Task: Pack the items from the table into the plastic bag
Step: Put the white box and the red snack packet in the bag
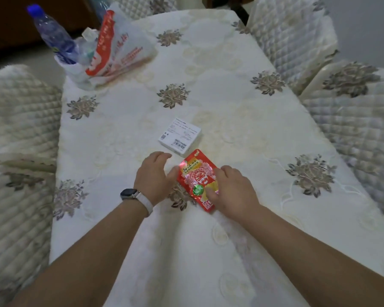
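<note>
A red foil snack packet (196, 177) lies flat near the middle of the table. My right hand (233, 191) rests on its right side, thumb pressing the lower part and fingers curled at its edge. My left hand (154, 176), with a watch on the wrist, sits just left of the packet, fingers spread and thumb touching the packet's left edge. A small white box (180, 136) lies just beyond the packet. The white and red plastic bag (115, 49) stands at the far left corner with a blue-capped water bottle (53, 36) sticking out of it.
The table (231, 107) wears a cream cloth with embroidered flowers. Quilted chair covers flank it at left (20, 134) and at right (353, 111). Another covered chair (290, 32) stands at the far right.
</note>
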